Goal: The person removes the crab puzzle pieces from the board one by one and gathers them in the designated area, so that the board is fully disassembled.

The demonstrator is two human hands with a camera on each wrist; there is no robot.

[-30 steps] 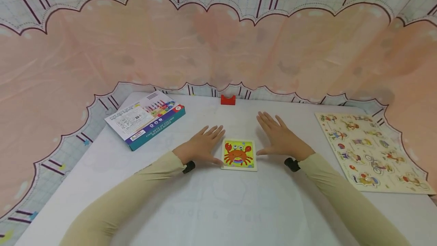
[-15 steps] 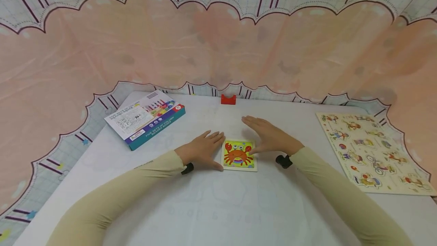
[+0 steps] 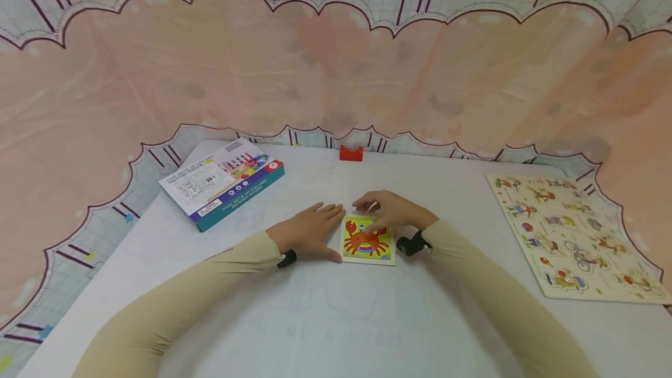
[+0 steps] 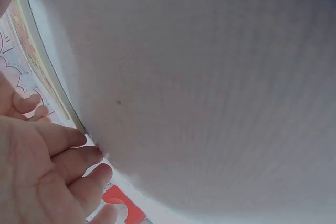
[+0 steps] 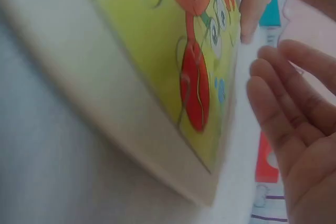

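A small square crab jigsaw puzzle (image 3: pixel 366 247) in a pale wooden frame lies flat on the white table. My left hand (image 3: pixel 310 229) rests at its left edge, fingers straight, thumb by the lower left corner. Over the puzzle's upper right part is my right hand (image 3: pixel 396 210), fingers loosely bent and thumb above the crab. In the right wrist view, the right hand (image 5: pixel 302 119) has nothing between its fingers, and the puzzle's cut lines (image 5: pixel 198 85) show. The left wrist view catches the left hand's fingers (image 4: pixel 79 161) beside the puzzle's edge (image 4: pixel 58 85).
A flat toy box (image 3: pixel 223 182) lies at the back left of the table (image 3: pixel 325 319). The large wooden picture board (image 3: pixel 572 238) is at the right. A small red block (image 3: pixel 350 153) with a curved notch stands by the back edge, before a patterned cloth (image 3: pixel 315 74).
My right hand has moved left from beside the puzzle to over its upper right part, its fingers bending. The left hand has stayed almost still at the left edge.
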